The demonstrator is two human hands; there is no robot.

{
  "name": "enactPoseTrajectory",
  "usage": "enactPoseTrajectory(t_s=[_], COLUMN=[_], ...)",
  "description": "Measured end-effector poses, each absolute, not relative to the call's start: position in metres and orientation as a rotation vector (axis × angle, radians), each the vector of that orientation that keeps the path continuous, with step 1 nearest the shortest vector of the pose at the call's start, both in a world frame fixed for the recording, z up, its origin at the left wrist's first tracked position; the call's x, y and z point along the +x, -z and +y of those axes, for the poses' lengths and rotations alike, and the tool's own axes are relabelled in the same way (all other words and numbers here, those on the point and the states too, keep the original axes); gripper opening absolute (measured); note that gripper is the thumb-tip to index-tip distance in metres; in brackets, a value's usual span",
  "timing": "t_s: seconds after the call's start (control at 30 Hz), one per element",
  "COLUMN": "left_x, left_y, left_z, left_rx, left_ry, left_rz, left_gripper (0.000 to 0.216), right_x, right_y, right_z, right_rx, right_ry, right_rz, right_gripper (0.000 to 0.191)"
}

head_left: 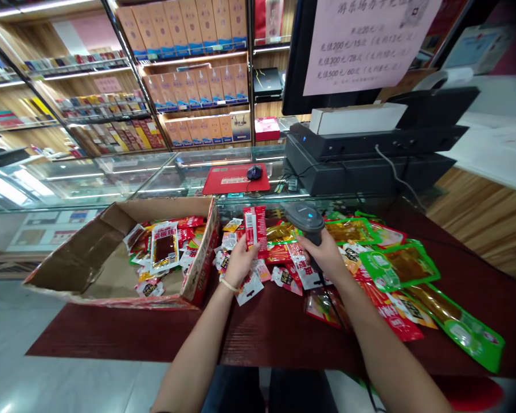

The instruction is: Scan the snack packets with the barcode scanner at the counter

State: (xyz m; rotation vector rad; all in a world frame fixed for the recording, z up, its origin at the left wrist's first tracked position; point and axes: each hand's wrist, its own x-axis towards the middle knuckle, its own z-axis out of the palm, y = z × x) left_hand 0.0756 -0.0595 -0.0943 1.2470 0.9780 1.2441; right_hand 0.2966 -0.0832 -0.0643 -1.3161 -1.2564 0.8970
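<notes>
My left hand [241, 261] is closed on a red snack packet [255, 229], held upright with its white barcode label facing me. In my right hand [327, 255] is a black barcode scanner [306, 221], gripped by its handle, with a small blue light on top. The scanner's head is a short way right of the packet, apart from it. Below and between both hands lies a spread of small snack packets [287, 278], red, white and yellow. Larger green-edged packets [399, 267] lie to the right of my right hand.
An open cardboard box [112, 298] with several snack packets inside stands on the dark red table [258, 338] at left. Behind are a glass counter, a red mouse pad [223, 179] with a mouse [254, 172], and a black cash drawer [339, 172]. The scanner's cable hangs toward me.
</notes>
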Motion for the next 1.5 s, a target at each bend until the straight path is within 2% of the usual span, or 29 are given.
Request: enactPoseTrajectory(t_s=[0.1,0.23,0.47,0.53,0.67,0.73,1.17,1.37,1.5], left_x=[0.067,0.059,0.06,0.06,0.061,0.061,0.073,0.076,0.043], left_y=[0.1,0.099,0.093,0.093,0.093,0.093,0.092,0.04,-0.006], left_z=[-0.051,-0.05,-0.054,-0.054,-0.054,-0.054,-0.059,-0.084,-0.105], left_rx=[1.435,1.466,1.529,1.547,1.601,1.617,1.577,1.645,1.654], left_ry=[-1.305,-1.374,-1.374,-1.365,-1.335,-1.335,-1.427,-1.53,-1.634], left_rz=[1.222,1.329,1.419,1.438,1.486,1.492,1.38,1.277,1.305], left_gripper=[0.027,0.021,0.023,0.023,0.017,0.017,0.027,0.032,0.031], right_x=[0.296,0.296,0.301,0.302,0.301,0.301,0.296,0.296,0.288], right_y=[0.06,0.052,0.042,0.041,0.038,0.038,0.041,0.043,0.042], right_z=[-0.084,-0.088,-0.099,-0.101,-0.103,-0.104,-0.1,-0.096,-0.098], right_rx=[-1.315,-1.319,-1.344,-1.353,-1.369,-1.363,-1.216,-1.121,-1.112], right_ry=[-0.876,-0.802,-1.131,-1.146,-1.146,-1.159,-1.094,-1.071,-1.141], right_rz=[-1.242,-1.225,-1.378,-1.411,-1.468,-1.444,-1.201,-1.15,-1.153], right_gripper=[0.032,0.041,0.067,0.06,0.032,0.026,0.035,0.038,0.042])
